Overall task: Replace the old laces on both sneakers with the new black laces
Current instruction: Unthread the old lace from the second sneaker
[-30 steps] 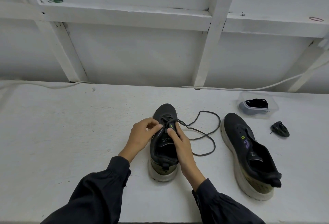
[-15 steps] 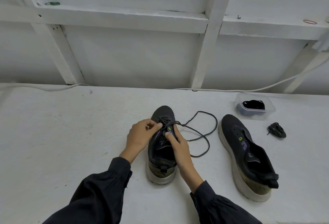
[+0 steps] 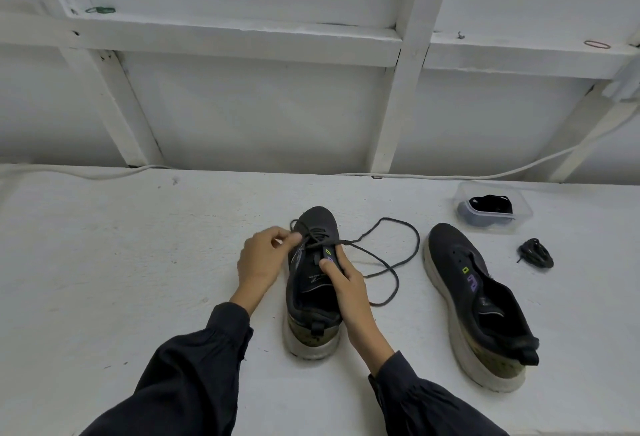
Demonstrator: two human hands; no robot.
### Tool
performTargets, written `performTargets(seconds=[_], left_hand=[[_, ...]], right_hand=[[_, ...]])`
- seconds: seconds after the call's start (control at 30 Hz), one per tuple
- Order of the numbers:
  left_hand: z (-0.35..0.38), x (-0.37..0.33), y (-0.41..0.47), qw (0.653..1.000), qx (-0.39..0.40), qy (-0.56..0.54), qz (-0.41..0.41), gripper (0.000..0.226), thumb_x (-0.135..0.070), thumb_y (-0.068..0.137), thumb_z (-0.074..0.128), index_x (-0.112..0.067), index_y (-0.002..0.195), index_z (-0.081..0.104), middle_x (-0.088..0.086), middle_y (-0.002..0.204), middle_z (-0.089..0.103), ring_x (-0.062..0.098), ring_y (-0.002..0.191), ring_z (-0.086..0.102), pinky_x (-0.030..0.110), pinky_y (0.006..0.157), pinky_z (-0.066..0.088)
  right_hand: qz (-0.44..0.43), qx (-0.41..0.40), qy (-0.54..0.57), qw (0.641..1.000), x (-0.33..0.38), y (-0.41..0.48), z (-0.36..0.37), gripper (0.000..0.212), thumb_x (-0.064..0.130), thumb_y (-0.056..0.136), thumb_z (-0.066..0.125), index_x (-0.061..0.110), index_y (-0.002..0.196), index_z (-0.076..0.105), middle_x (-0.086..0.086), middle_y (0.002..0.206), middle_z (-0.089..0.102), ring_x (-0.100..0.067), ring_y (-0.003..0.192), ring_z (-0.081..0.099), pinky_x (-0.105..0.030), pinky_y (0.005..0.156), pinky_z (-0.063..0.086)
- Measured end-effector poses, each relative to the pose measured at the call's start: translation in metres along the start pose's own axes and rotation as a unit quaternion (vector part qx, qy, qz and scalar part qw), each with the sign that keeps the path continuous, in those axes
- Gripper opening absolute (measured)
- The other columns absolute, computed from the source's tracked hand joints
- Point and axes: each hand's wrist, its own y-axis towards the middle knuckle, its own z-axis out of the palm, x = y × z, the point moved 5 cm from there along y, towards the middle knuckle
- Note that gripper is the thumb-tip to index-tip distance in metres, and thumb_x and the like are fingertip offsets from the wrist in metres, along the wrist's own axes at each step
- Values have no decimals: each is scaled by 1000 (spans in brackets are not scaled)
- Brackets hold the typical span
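Both hands at near-centre sneaker (image 3: 313,300), lace half threaded.
Right hand (image 3: 346,281) grips the sneaker's right side, thumb pressed on the tongue; left hand (image 3: 261,259) pinches the dark lace (image 3: 393,262) at the eyelets, the rest looping right on the white table (image 3: 138,262). Second sneaker (image 3: 474,297) unlaced at right; further right a lace bundle (image 3: 535,252); far right a clear container (image 3: 516,219) with black laces.

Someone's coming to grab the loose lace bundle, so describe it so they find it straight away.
On the white table, go right of the unlaced sneaker. The lace bundle sits on the bare tabletop nearer than the clear tub; unlike the black laces inside that tub, it lies loose.
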Motion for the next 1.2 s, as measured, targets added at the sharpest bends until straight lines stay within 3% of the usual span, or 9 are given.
performTargets(seconds=[0.13, 0.27, 0.37, 0.47, 0.57, 0.7, 0.77, 1.0, 1.2], left_hand=[[-23, -6, 14, 993, -77, -90, -14, 27, -47, 89, 64, -20, 86, 66, -5, 90, 68, 20, 92, 63, 39, 84, 51], [-3, 1, 4, 996, 53, -67, -31, 63, -83, 62, 58, -26, 85, 70, -10, 90, 71, 11, 89, 63, 34, 82, 51], [10, 7, -2, 995, 95, -38, -14, 50, -74, 62, 65, -28, 79, 72, -11, 82, 72, 13, 86, 66, 41, 83, 55], [-7, 3, 7, 995, -32, -88, -22, 26, -46, 84, 70, -21, 81, 69, -6, 84, 69, 22, 88, 65, 42, 83, 52], [-22, 0, 9, 979, -115, -160, -49, 20, -41, 89, 66, -22, 84, 66, -6, 84, 66, 20, 86, 62, 43, 84, 51], [4, 2, -7, 989, 28, -139, -50, 32, -57, 79, 71, -26, 77, 68, -8, 77, 67, 12, 76, 61, 33, 72, 49], [14, 3, -12, 991, 53, -119, -30, 23, -48, 77, 77, -26, 76, 72, -7, 78, 71, 12, 77, 66, 35, 74, 54], [-25, 0, -1, 950, -173, -253, -57, 17, -35, 88, 69, -25, 75, 63, -5, 74, 63, 13, 71, 55, 37, 72, 47], [15, 6, -16, 985, 40, -164, -46, 22, -45, 77, 78, -25, 78, 72, -6, 79, 73, 15, 80, 68, 37, 78, 56]], right_hand=[[-2, 4, 0, 1000, -1, 0, 1, 72, 53, 75, 63, 34, 143, 48, 8, 135, 61, -11, 122, 58, -39, 107, 46], [2, -3, 6, 1000, -3, 1, 1, 74, 54, 74, 63, 34, 143, 48, 6, 135, 61, -12, 122, 58, -40, 107, 46], [-1, -2, 6, 1000, -2, 1, 1, 70, 52, 75, 63, 34, 141, 50, 5, 130, 64, -11, 118, 61, -38, 105, 48], [-3, 2, 6, 1000, -2, 2, 0, 75, 54, 73, 63, 32, 143, 48, 8, 133, 62, -10, 120, 59, -38, 107, 46], [-8, 3, 3, 1000, -2, 2, 0, 76, 54, 74, 63, 32, 145, 45, 9, 137, 59, -10, 124, 56, -39, 109, 45], [-10, 0, 3, 1000, -3, 2, 1, 77, 55, 75, 63, 34, 146, 44, 8, 139, 57, -10, 126, 55, -39, 109, 44], [-12, 3, 1, 1000, -3, 2, 1, 77, 56, 74, 63, 33, 145, 45, 5, 136, 60, -12, 123, 57, -39, 107, 46], [-16, 2, 14, 1000, 2, 0, -3, 44, 25, 94, 60, 29, 137, 55, 9, 123, 67, -7, 110, 64, -28, 97, 52], [-23, -1, 8, 1000, 2, 0, -2, 34, 25, 93, 60, 38, 124, 61, 7, 117, 70, -12, 109, 65, -32, 97, 52]])
